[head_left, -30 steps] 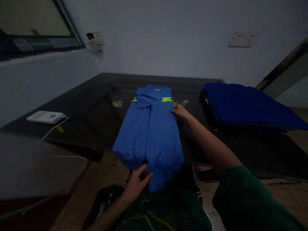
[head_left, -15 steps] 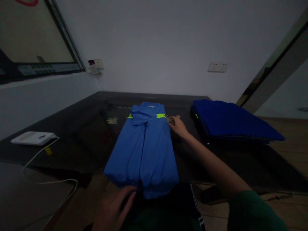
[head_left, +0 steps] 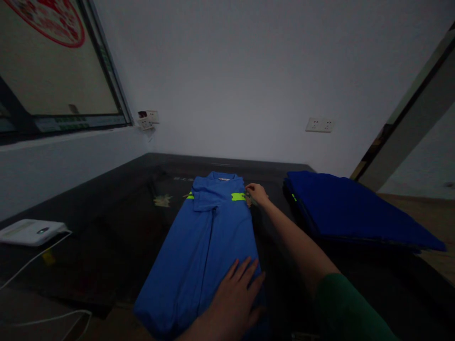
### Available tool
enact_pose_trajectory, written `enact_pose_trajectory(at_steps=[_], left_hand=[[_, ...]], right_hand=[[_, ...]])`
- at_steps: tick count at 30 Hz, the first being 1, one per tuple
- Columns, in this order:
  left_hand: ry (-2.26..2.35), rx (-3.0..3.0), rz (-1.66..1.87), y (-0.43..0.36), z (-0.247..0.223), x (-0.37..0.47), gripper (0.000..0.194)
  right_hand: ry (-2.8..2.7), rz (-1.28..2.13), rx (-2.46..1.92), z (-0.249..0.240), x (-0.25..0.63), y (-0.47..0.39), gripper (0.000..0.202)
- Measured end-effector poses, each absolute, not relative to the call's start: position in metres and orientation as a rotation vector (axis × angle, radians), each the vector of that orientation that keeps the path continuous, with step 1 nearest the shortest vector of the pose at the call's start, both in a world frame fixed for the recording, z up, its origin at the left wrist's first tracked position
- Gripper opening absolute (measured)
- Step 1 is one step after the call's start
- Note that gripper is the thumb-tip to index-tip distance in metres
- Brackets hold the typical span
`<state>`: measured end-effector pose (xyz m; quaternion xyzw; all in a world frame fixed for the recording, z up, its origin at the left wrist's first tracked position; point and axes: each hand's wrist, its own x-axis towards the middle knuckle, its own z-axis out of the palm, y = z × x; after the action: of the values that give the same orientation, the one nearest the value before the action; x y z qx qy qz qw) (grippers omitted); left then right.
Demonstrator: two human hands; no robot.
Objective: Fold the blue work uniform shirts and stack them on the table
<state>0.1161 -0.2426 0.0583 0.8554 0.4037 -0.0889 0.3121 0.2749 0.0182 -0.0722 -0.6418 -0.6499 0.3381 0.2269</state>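
A blue work shirt [head_left: 220,227] with a collar and bright yellow-green strips lies lengthwise on the dark table [head_left: 121,227], collar at the far end. One sleeve is folded across its upper front. My left hand [head_left: 234,293] rests flat on the lower right part of the shirt, fingers spread. At the shirt's upper right edge, beside the yellow-green strip, my right hand [head_left: 256,193] has its fingertips pinched on the cloth. The exact grip is small and dim.
A stack of darker blue folded cloth [head_left: 348,203] sits on the table's right side. To the left lie a white device [head_left: 31,232] with a cable and a worn patch [head_left: 162,201] on the tabletop. Behind the table rises a wall with sockets [head_left: 319,125].
My left hand has moved from the shirt's near hem up onto its lower right front and flattened. My right hand stays by the upper right edge, its fingertips now at the cloth. The view has tilted up.
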Motion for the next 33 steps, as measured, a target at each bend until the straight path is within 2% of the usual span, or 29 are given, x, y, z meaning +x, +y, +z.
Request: enact_pose_trajectory(at_steps=[3, 7, 15, 23, 33], left_hand=[[1.049, 2.215, -0.238, -0.229, 0.066, 0.115, 0.061], [1.092, 2.239, -0.185, -0.191, 0.073, 0.115, 0.052], [0.897, 2.32, -0.2, -0.126, 0.018, 0.107, 0.064], [0.808, 2.268, -0.184, -0.122, 0.007, 0.103, 0.06], [0.801, 2.186, -0.207, -0.12, 0.007, 0.105, 0.062]], right_hand=[[-1.765, 0.927, -1.788, -0.086, 0.273, 0.049, 0.029], [-1.789, 0.913, -1.758, -0.102, 0.27, 0.09, 0.033], [-1.959, 0.984, -1.597, -0.128, 0.251, 0.144, 0.025], [-2.213, 0.902, -1.646, -0.155, 0.243, 0.159, 0.03], [-2.45, 0.588, -1.635, -0.158, 0.233, 0.162, 0.038]])
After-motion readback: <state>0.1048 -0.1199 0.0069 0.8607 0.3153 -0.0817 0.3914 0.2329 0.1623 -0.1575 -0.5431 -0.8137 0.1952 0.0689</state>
